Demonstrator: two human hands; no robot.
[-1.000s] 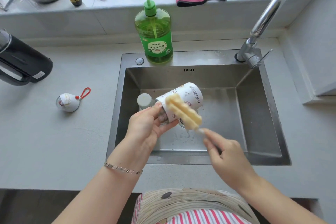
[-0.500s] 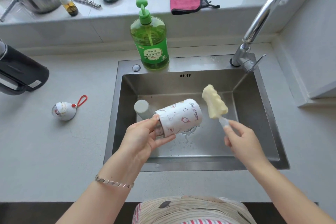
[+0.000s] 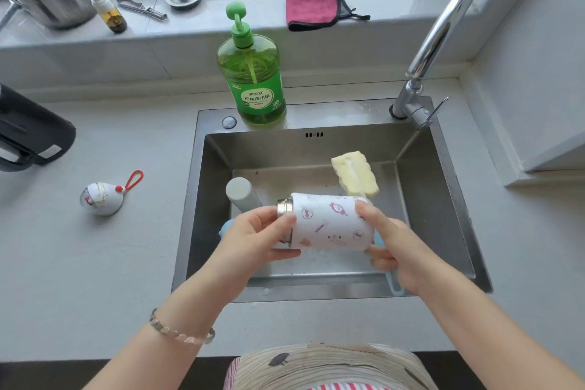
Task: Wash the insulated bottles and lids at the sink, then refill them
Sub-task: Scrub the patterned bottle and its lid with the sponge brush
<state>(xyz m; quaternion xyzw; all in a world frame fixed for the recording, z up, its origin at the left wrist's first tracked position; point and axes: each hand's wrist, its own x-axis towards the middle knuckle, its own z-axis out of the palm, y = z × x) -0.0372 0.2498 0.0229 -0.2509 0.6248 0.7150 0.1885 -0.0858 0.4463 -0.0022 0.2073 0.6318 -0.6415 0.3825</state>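
Both hands on the white bottle (image 3: 329, 222), held horizontal over the sink (image 3: 443, 215), mouth toward 9 o'clock. Left hand (image 3: 253, 241) grips the steel neck end. Right hand (image 3: 395, 247) curls round the base, apparently pinning the sponge brush (image 3: 354, 172) handle too; the sponge head sticks up at the bottle's 1 o'clock. Grey bottle (image 3: 242, 195) is in the basin at the white bottle's 10 o'clock. Lid (image 3: 101, 198) with red loop lies on the counter, 9 o'clock of the sink.

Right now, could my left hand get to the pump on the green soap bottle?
Probably not yet: the left hand grips the neck of the white bottle. Nothing stands between it and the soap bottle, so it likely could once the right hand holds the bottle alone.
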